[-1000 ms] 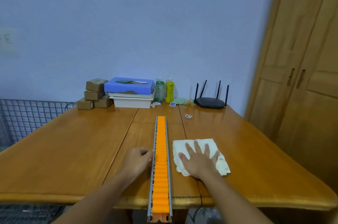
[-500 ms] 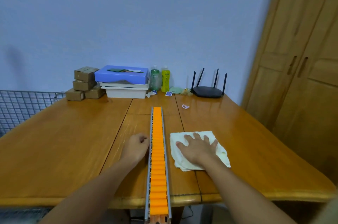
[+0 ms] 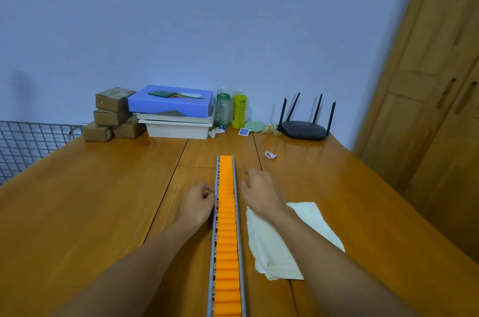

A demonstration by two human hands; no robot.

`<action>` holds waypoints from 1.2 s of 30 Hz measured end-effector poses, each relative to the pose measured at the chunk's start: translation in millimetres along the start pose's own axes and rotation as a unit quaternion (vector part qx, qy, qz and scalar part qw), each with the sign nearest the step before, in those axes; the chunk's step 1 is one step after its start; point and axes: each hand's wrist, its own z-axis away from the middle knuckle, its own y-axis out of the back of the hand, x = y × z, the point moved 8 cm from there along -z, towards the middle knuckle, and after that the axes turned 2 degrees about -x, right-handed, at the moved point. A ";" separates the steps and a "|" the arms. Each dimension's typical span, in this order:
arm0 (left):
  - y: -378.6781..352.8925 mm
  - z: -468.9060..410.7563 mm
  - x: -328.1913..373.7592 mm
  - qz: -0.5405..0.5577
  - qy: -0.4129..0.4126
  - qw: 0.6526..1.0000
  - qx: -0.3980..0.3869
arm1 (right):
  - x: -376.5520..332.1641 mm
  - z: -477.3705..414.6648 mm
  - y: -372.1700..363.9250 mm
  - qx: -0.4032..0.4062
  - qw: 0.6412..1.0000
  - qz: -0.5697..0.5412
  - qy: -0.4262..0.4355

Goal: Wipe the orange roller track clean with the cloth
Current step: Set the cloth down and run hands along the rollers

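1 ribbed orange roller track (image 3: 226, 213) lies between curled, empty left fingers (image 3: 209, 195) and slack right fingers (image 3: 249, 174).

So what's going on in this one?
A person is at a wooden table with a long orange roller track running away from them. The left hand is curled against the track's left rail; whether it actually grips it is unclear. The right hand is open beside the right rail, holding nothing. The white cloth lies on the table under the right forearm, so no wiping is under way at this moment.
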 end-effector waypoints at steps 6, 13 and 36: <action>-7.7 -47.3 -3.4 -0.022 -0.003 1.000 -0.001 | -1.4 -55.3 -23.0 -0.041 0.999 -0.035 -0.001; -19.5 -81.4 -18.2 -0.019 -0.018 1.000 -0.004 | 4.8 -111.4 -59.5 -0.115 0.992 -0.039 -0.035; -20.9 -88.1 -27.8 -0.037 -0.026 0.999 0.017 | -11.1 -126.5 -86.0 -0.120 0.988 0.089 -0.034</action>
